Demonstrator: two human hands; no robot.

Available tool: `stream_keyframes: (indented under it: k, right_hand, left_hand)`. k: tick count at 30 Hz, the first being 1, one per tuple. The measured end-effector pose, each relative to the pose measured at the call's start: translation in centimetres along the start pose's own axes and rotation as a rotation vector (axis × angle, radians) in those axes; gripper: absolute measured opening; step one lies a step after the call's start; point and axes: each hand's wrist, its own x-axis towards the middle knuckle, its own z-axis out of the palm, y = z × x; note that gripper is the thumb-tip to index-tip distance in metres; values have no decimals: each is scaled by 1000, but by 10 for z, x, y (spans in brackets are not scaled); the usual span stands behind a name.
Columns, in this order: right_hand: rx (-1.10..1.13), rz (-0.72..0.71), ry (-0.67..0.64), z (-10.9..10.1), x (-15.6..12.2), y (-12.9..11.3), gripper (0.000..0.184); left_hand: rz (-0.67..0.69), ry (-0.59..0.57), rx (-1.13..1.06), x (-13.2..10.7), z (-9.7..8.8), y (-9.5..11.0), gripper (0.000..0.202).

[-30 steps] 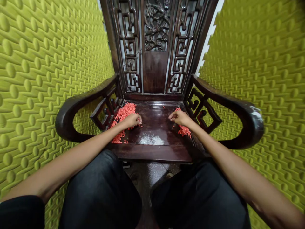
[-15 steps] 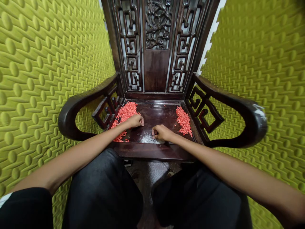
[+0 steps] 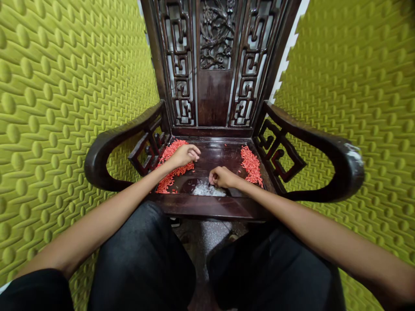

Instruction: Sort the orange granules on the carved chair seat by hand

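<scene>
Person is sitting in front of a dark carved wooden chair [image 3: 214,99], both bare forearms reaching onto its seat [image 3: 217,153]. Landmark for these notes: the white heap [image 3: 202,190] of small grains, lying at the front of the seat, about mid-width.

- The right hand [image 3: 221,177] is resting at the far right edge of the white heap, touching it. Fingers are curling into a loose fist, tips pressing down into the white grains. Whether anything is pinched between them is too small to tell.
- The left hand [image 3: 184,154] is hovering beyond the white heap and to its left, over the inner edge of the left red pile [image 3: 168,166]. Fingers are curling inward, thumb meeting fingertips. A held grain cannot be made out.
- The left red pile is spreading in a long band left of the white heap, running from level with it toward the back corner.
- The right red pile [image 3: 250,162] is lying right of and beyond the white heap, apart from the right hand.
- A few stray red grains are sitting between the white heap and both piles.
- The left armrest [image 3: 110,144] and right armrest [image 3: 327,147] are curving well out to either side of the white heap.
- Green padded wall [image 3: 48,108] is showing far left and far right of it.
- Knees in dark trousers [image 3: 142,259] are sitting nearer the camera than the white heap.
</scene>
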Motion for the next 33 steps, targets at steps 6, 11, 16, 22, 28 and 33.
stream_keyframes:
  k: [6,11,16,22,28,33]
  right_hand:
    - [114,-2,41,-4,1,3,28]
    - [282,-6,118,-21,1,-3,19]
    - [444,-39,219,-54,-17,-21,11]
    - [669,-239,421,-81,-51,-48,31]
    - [708,-350,539,-79,-69,-80,29]
    - [701,-366,541,-77,-75,-94,37]
  left_hand:
    - [46,26,-102,-13,-8,26,10]
    - [120,16,-205,-27,-10,61,21]
    - [186,-10,-222,-38,-9,84,25]
    - [226,-103,-250,-44,-6,93,24]
    - [257,-123,-328,-49,-3,103,25]
    - [266,-104,-364,-51,-2,106,28]
